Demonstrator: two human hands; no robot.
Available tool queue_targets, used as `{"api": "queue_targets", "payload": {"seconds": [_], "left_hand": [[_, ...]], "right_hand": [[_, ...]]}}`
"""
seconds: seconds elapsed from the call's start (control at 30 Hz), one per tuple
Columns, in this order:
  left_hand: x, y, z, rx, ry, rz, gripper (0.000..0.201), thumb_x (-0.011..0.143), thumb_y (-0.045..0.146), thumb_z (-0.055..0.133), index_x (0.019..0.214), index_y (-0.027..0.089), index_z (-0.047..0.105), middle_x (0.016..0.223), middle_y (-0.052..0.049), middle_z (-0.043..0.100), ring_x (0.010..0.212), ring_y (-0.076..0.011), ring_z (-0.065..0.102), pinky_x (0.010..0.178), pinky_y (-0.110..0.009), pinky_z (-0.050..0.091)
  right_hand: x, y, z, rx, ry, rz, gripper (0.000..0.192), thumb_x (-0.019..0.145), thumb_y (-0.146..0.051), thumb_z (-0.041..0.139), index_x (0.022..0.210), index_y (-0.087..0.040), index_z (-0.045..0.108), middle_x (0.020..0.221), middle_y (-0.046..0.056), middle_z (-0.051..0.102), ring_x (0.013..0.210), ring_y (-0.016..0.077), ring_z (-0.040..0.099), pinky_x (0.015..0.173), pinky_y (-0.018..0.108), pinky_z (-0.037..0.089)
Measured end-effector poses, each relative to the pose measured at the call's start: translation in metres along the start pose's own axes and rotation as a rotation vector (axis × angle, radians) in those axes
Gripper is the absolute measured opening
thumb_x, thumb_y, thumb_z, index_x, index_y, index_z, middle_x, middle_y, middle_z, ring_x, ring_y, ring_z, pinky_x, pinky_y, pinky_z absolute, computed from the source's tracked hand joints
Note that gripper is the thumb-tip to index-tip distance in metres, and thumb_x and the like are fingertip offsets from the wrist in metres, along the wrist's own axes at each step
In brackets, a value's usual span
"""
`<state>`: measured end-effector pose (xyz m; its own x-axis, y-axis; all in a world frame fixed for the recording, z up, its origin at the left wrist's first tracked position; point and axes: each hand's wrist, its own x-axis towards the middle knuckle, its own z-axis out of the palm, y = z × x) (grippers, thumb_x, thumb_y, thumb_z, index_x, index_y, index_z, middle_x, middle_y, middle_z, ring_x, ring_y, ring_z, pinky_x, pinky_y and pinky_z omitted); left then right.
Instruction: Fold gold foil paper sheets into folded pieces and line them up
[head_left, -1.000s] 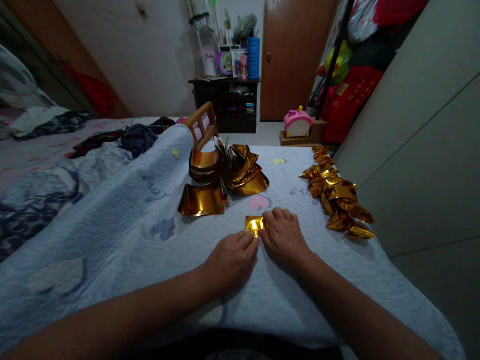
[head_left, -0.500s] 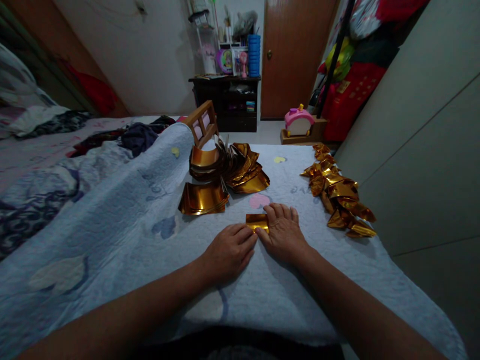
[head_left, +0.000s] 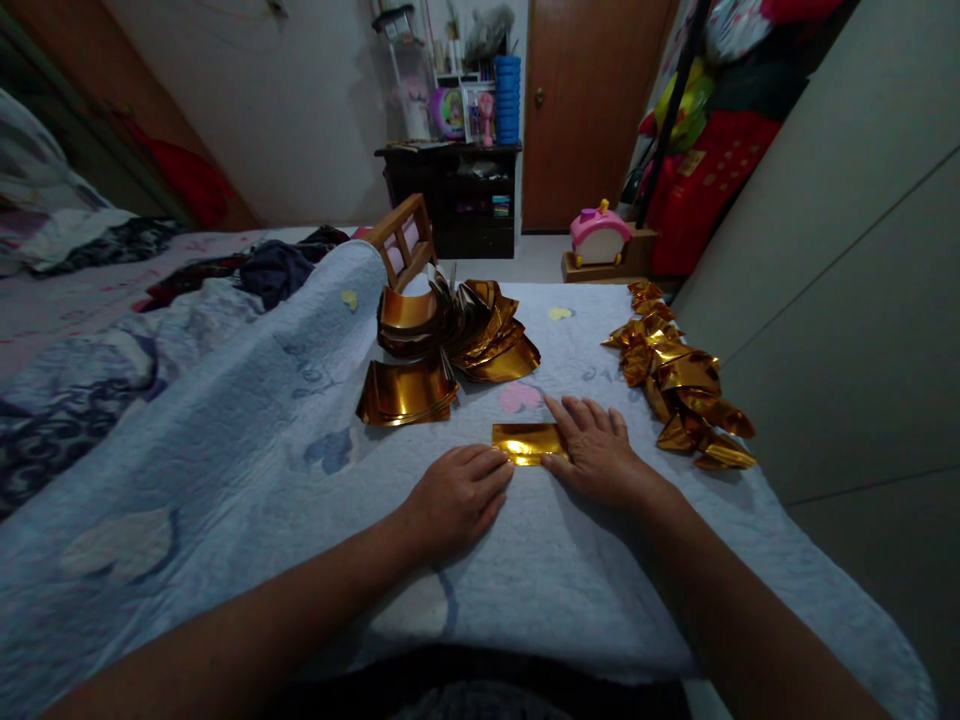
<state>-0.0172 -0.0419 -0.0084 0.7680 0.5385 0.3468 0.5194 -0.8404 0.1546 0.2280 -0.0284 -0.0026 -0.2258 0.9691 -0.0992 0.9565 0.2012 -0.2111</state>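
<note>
A pale quilt [head_left: 225, 440] covers most of the lower frame and serves as the work surface. At upper centre a fanned heap of gold sheets [head_left: 457, 335] lies curled, with a flatter stack [head_left: 406, 392] just below it, both probably kept within easy reach. Along the right edge a row of folded gold pieces [head_left: 679, 385] sits well apart from the loose sheets. At centre lies one gold strip [head_left: 526, 443], flat on the quilt between the hands. The right hand [head_left: 600, 450] lies spread, fingers flat, pressing the strip's right end, seemingly to hold a crease. The left hand [head_left: 457, 495] rests loosely curled, grasping nothing, its fingertips just touching the strip's lower left edge
</note>
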Motion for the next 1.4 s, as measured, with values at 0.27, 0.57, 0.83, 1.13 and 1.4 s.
{"api": "queue_targets", "payload": {"seconds": [0.27, 0.57, 0.83, 1.13, 1.4], "left_hand": [[0.0, -0.001, -0.001, -0.018, -0.003, -0.003, 0.029, 0.096, 0.019, 0.051, 0.122, 0.015, 0.062, 0.118, -0.012, 0.07, 0.108, -0.0255, 0.065, 0.094, -0.045, 0.056], [0.001, -0.001, -0.002, -0.045, -0.005, 0.001, 0.028, 0.096, 0.018, 0.05, 0.121, 0.014, 0.062, 0.116, -0.013, 0.069, 0.107, -0.0254, 0.064, 0.094, -0.045, 0.056], [0.013, 0.002, -0.013, -0.059, -0.146, -0.089, 0.019, 0.094, 0.019, 0.052, 0.108, 0.016, 0.064, 0.107, -0.011, 0.069, 0.099, -0.0246, 0.063, 0.086, -0.042, 0.055], [0.04, 0.001, -0.009, -0.074, -0.16, -0.231, 0.011, 0.088, 0.021, 0.064, 0.098, 0.017, 0.067, 0.102, -0.009, 0.067, 0.096, -0.0253, 0.061, 0.084, -0.041, 0.052], [0.033, -0.011, 0.005, -0.199, -0.022, -0.209, 0.005, 0.087, 0.019, 0.065, 0.092, 0.018, 0.067, 0.102, -0.007, 0.064, 0.097, -0.0235, 0.059, 0.084, -0.038, 0.05]], "right_hand": [[0.001, 0.022, -0.007, 0.02, -0.05, -0.019, 0.081, 0.088, -0.04, 0.057, 0.161, -0.032, 0.022, 0.163, 0.011, 0.032, 0.149, 0.0388, 0.027, 0.117, 0.061, 0.023], [0.004, 0.039, -0.011, 0.087, 0.034, -0.076, 0.081, 0.082, -0.032, 0.06, 0.157, -0.024, 0.029, 0.157, 0.016, 0.04, 0.144, 0.0358, 0.034, 0.116, 0.055, 0.028], [0.004, 0.009, -0.024, 0.269, 0.147, -0.304, 0.013, 0.082, -0.022, 0.06, 0.094, -0.02, 0.063, 0.106, 0.01, 0.06, 0.1, 0.0257, 0.052, 0.092, 0.04, 0.042], [0.006, 0.006, -0.013, 0.249, 0.061, -0.35, 0.006, 0.085, -0.02, 0.064, 0.09, -0.02, 0.065, 0.091, 0.005, 0.061, 0.085, 0.0202, 0.051, 0.076, 0.032, 0.037], [0.007, 0.003, -0.016, 0.273, 0.045, -0.333, 0.004, 0.086, -0.018, 0.062, 0.083, -0.018, 0.065, 0.085, 0.004, 0.06, 0.081, 0.018, 0.051, 0.071, 0.03, 0.036]]}}
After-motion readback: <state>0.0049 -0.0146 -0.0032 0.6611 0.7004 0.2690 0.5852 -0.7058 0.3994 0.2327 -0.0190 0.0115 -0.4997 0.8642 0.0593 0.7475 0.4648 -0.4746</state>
